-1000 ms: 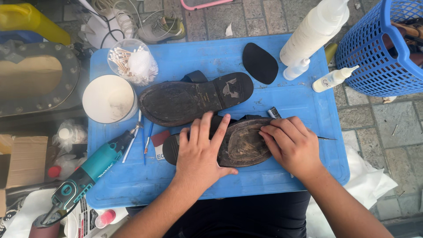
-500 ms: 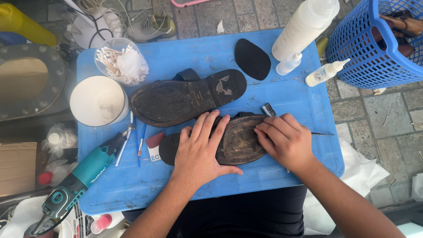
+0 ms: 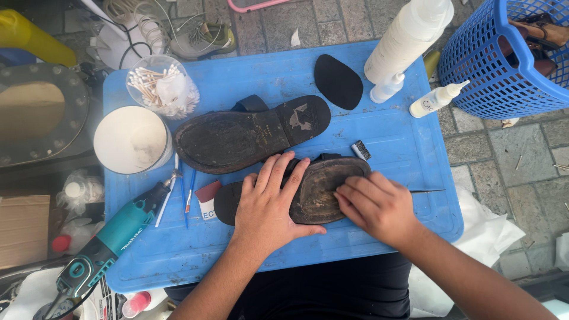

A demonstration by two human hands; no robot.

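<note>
Both my hands press a worn shoe sole flat on the blue lid.

My left hand [image 3: 268, 204] lies open, fingers spread, on the near sole [image 3: 320, 189]; my right hand [image 3: 376, 204] rests curled on its toe end, thin tool [image 3: 428, 191] jutting beyond the knuckles, whether gripped I cannot tell. Past my fingertips lies a second sole [image 3: 249, 133] on the blue lid [image 3: 391, 142]; farther, a black heel patch [image 3: 338, 80]; left of my fingers, a teal rotary tool [image 3: 109, 243].
</note>
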